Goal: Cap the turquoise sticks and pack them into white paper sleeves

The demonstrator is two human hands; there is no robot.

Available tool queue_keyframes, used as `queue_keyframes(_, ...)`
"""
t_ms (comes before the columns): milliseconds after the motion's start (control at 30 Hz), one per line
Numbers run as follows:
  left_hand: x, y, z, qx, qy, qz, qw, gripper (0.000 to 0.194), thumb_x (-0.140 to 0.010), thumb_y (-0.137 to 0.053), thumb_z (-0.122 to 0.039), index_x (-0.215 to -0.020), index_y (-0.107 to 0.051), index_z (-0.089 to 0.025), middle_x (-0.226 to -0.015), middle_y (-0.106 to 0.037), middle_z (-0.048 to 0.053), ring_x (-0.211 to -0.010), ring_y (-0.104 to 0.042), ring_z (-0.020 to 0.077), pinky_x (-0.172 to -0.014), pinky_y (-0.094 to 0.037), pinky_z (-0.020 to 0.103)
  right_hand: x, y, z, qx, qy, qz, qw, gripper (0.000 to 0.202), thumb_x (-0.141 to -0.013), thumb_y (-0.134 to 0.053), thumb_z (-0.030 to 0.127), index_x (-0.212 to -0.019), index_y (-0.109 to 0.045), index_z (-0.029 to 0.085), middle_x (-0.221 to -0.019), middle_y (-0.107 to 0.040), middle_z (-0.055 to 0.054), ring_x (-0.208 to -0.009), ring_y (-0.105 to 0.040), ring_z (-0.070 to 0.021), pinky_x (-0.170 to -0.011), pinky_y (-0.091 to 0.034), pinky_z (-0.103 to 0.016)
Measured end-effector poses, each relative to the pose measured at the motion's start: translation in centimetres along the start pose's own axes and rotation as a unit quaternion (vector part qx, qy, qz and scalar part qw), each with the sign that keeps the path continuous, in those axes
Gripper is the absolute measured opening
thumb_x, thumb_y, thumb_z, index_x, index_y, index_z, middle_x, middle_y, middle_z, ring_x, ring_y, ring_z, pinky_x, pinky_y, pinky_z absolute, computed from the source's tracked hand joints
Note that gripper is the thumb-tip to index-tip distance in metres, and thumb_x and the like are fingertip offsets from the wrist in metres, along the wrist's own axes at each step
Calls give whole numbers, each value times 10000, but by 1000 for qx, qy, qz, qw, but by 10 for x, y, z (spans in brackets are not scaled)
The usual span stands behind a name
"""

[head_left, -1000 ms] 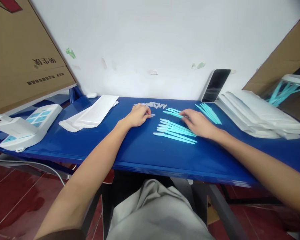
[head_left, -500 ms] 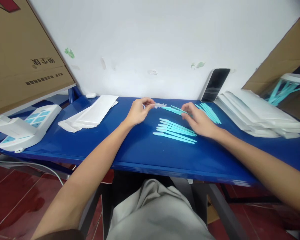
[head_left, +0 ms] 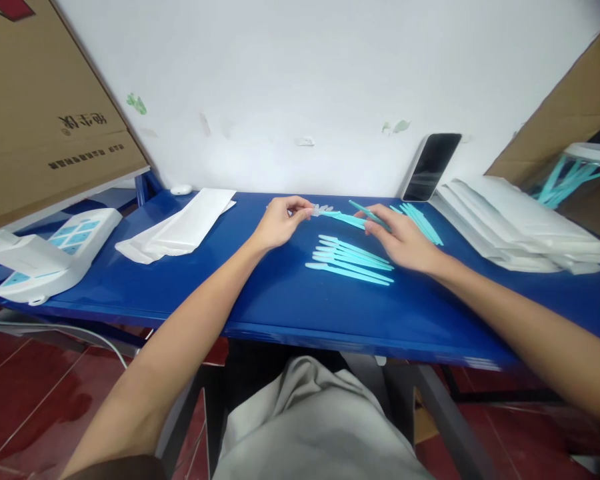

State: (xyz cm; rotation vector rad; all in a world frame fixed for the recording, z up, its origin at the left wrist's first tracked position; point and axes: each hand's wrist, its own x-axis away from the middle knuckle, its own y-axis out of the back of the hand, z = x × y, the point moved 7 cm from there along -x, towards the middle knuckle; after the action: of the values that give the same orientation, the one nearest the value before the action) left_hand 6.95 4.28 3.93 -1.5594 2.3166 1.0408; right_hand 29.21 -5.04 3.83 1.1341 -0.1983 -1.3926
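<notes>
A row of teal razors [head_left: 353, 261] lies nearest on the blue table [head_left: 280, 300]. Beyond it, your left hand [head_left: 280, 223] pinches a small clear cap [head_left: 314, 211]; your right hand [head_left: 403, 237] pinches one teal razor [head_left: 367, 212].

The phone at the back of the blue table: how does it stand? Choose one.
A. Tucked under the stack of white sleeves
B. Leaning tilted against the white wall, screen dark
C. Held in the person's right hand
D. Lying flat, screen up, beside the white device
B: the phone stands tilted on the blue table with its top edge resting on the white wall, its screen dark, apart from the right hand.
</notes>
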Motion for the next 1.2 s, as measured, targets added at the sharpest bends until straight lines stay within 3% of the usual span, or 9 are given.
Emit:
queue_keyframes(167, 3, -18, -17, -10, -19, 39, 999, 196, -911, -682, -305, -897, -772, -131, -826, -774, 68, -745, -657, 165, -739, -494, 289, 1, -5, 6, -4, -35, 12, 999, 343, -1044, -475, 399, -1222, -694, 204, -848, -686, -44, -727, -603, -216, -674, -445, -333)
queue_keyframes(333, 4, -10, -29, -101, -55, 19, 993, 282, -970, -629, -375, -1000, -793, -148, -925, -793, 80, -793, -677, 188, -756, -499, 302, 0, -6, 14, 8, -40, -17, 999, 343, -1032, -476, 376, -1193, -712, 186, -824, -693, -40, -728, -615, -217, -690, -447, -337)
queue_keyframes(467, 5, 16, -11, -319, -15, 27, 947, 380, -1037, -514, -402, -1221, -760, -179, -1055, -787, 107, -932, -711, 263, -848, -515, 367, -3, -10, 6, 87, -57, 3, 995, 328, -1000, -457, 266, -1103, -753, 169, -832, -745, -65, -731, -660, -233, -746, -467, -353)
queue_keyframes(533, 5, 27, 7, -400, 41, 65, 913, 364, -1023, -526, -393, -1186, -782, -193, -1054, -786, 117, -993, -717, 307, -866, -524, 393, -4, -14, -2, 125, -68, 37, 989, 332, -976, -450, 209, -1059, -770, 171, -843, -771, -78, -801, -699, -262, -801, -480, -366)
queue_keyframes(667, 8, 34, 33, -435, 98, 137, 885, 365, -989, -588, -460, -1170, -809, -234, -1083, -786, 106, -1030, -721, 323, -888, -545, 408, 0, -19, -14, 171, -68, 89, 979, 356, -982, -447, 212, -1072, -790, 182, -946, -804, -104, -948, -721, -306, -860, -494, -391)
queue_keyframes(867, 5, 18, 34, -406, 45, 133, 903, 256, -977, -604, -300, -1056, -828, -205, -1174, -756, 126, -1100, -697, 307, -975, -525, 411, 1, -11, -11, 191, -37, 56, 979, 453, -1058, -385, 363, -1190, -763, 151, -1065, -764, -153, -1008, -692, -330, -881, -490, -430)
queue_keyframes(1033, 7, -2, 2, -232, -41, 102, 966, 321, -1055, -484, -361, -1026, -752, -185, -876, -755, 52, -792, -684, 208, -802, -500, 327, 1, -7, -1, 195, -38, 65, 978, 563, -1088, -307, 501, -1179, -760, 180, -998, -754, -143, -926, -698, -321, -813, -479, -415)
queue_keyframes(1133, 12, -14, -20, -181, -92, 101, 974, 366, -1092, -408, -407, -1080, -696, -181, -824, -716, 34, -733, -641, 185, -757, -465, 305, 2, -6, 2, 181, -54, 75, 979, 536, -1083, -343, 492, -1404, -657, 200, -976, -785, -114, -878, -718, -316, -759, -475, -389)
queue_keyframes(1200, 15, -21, -30, -184, -120, 109, 969, 350, -1098, -398, -396, -1100, -677, -183, -890, -726, 47, -784, -647, 191, -772, -451, 305, 3, -7, 2, 184, -57, 84, 978, 508, -1079, -363, 473, -1408, -646, 209, -936, -792, -102, -841, -724, -310, -730, -469, -375)
